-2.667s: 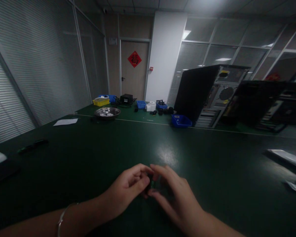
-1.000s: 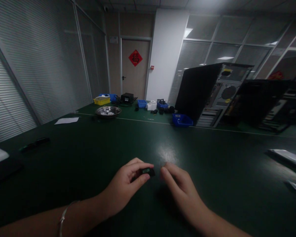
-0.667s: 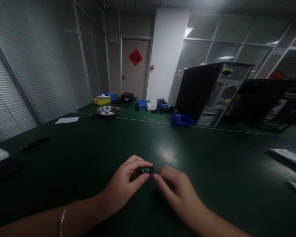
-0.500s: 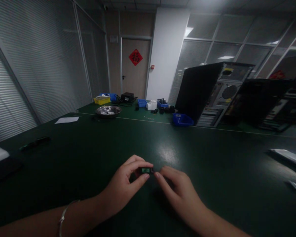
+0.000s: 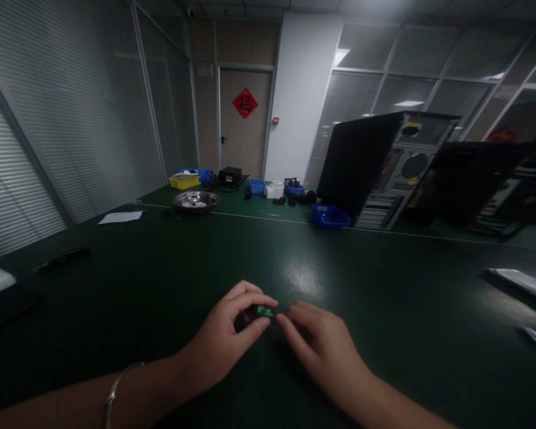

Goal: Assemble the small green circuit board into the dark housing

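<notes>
Between the thumb and fingers of my left hand point(image 5: 232, 325) is a small green circuit board point(image 5: 263, 311), its face with pale markings turned towards me. My right hand point(image 5: 319, 333) is at the board's right end, thumb and fingertips pinched together. Whatever sits in that pinch is too small and dark to make out. Both hands are low over the dark green table point(image 5: 183, 286), near its middle.
At the back are a metal bowl point(image 5: 195, 202), a blue bin point(image 5: 330, 217), a yellow basket point(image 5: 184, 181) and a black computer tower point(image 5: 361, 161). White paper point(image 5: 120, 217) and dark green-edged pieces point(image 5: 62, 260) lie at left. A flat light-coloured object point(image 5: 524, 286) is at right.
The circuit board has tilted slightly in my left hand, showing more of its green face. My right fingertips have shifted a little to the left and down.
</notes>
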Motion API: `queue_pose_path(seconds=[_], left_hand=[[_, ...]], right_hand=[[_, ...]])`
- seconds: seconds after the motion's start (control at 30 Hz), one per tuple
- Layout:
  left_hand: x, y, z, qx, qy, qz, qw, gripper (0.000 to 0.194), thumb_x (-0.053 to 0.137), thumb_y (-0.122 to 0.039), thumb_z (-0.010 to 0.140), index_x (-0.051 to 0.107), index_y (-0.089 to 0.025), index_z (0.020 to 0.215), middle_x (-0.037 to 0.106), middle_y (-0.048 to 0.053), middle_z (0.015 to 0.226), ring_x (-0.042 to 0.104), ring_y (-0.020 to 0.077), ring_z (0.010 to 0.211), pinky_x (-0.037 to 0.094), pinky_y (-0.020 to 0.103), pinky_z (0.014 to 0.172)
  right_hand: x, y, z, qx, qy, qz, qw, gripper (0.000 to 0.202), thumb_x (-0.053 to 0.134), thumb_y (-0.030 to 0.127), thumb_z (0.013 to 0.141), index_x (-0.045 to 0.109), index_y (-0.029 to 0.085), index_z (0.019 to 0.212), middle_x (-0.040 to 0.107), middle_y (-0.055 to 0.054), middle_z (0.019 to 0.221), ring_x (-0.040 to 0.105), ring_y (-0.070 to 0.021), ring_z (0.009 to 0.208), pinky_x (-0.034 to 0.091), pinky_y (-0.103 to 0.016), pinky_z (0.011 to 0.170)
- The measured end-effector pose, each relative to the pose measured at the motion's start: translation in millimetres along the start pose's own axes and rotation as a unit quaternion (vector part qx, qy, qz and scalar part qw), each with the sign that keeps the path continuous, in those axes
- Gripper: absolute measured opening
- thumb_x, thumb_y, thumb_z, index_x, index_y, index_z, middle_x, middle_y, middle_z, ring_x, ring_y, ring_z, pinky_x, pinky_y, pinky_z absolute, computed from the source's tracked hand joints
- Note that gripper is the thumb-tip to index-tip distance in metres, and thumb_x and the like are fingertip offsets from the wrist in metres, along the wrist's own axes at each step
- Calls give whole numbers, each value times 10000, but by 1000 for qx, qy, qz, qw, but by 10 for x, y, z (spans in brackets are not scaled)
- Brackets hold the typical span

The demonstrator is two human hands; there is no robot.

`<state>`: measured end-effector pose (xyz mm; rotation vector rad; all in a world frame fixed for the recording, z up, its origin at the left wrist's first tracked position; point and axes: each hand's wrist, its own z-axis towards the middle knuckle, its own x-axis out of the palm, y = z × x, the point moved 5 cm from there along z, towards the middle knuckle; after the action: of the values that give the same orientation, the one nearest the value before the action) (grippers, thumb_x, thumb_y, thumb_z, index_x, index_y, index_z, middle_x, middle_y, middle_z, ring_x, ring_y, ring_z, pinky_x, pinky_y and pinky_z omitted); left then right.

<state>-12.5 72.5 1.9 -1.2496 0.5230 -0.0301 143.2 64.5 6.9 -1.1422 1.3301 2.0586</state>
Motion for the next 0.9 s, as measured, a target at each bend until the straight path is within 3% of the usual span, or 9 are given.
queue_pose_path(seconds=[0.3, 0.9], left_hand=[[19, 41, 12, 3, 8, -27, 1000, 215, 574, -206, 858, 655, -213, 1056, 578, 53, 1041, 572, 185, 989, 466, 313, 885], [13, -11, 15, -23, 7, -87, 996, 211, 600, -168, 827, 694, -206, 1013, 582, 52, 1007, 579, 189, 965, 481, 328, 872]], right_hand=[[5, -7, 0, 6, 4, -13, 1000, 351, 400, 380, 960, 609, 192, 749, 578, -8, 720, 533, -126, 644, 342, -229, 582], [-1, -3, -12, -10, -1, 27, 1000, 361, 400, 375, 961, 601, 178, 733, 571, -10, 695, 517, -121, 620, 359, -225, 580]])
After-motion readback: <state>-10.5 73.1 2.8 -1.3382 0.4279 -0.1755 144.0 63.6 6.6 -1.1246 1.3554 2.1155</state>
